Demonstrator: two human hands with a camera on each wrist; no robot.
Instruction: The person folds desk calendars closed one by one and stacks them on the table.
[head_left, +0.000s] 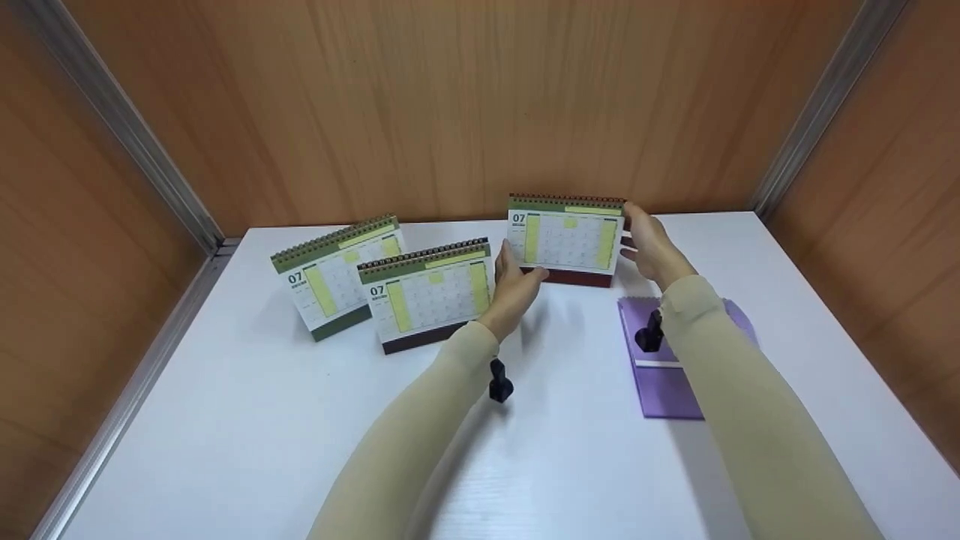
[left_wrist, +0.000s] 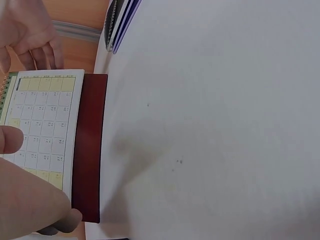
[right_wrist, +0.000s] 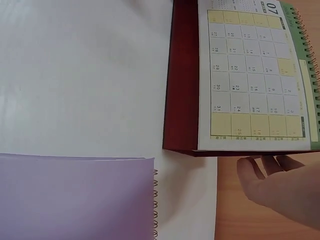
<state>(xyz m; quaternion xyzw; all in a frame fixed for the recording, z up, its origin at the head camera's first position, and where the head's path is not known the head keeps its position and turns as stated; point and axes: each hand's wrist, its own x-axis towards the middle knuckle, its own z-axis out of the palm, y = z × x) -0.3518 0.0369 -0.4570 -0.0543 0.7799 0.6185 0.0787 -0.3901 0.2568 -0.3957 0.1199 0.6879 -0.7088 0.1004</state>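
Note:
A desk calendar with a dark red base (head_left: pixel 577 277) stands near the table's back edge, its July page facing forward. My left hand (head_left: pixel 514 292) is at its left side, fingers extended along that edge and thumb pointing across the front near the base. At the opposite side is my right hand (head_left: pixel 651 241), fingers loosely extended at the right edge; in the right wrist view its fingertips (right_wrist: pixel 246 170) are right at that side. To the left stand a calendar with a black base (head_left: pixel 421 339) and one with a green base (head_left: pixel 341 325), partly overlapped by the black one.
A purple spiral-bound item (head_left: pixel 664 394) lies at the right, under my right forearm. Wooden panels (head_left: pixel 480 97) enclose the white table (head_left: pixel 247 442) at the back and sides, with metal rails (head_left: pixel 832 97) at the corners.

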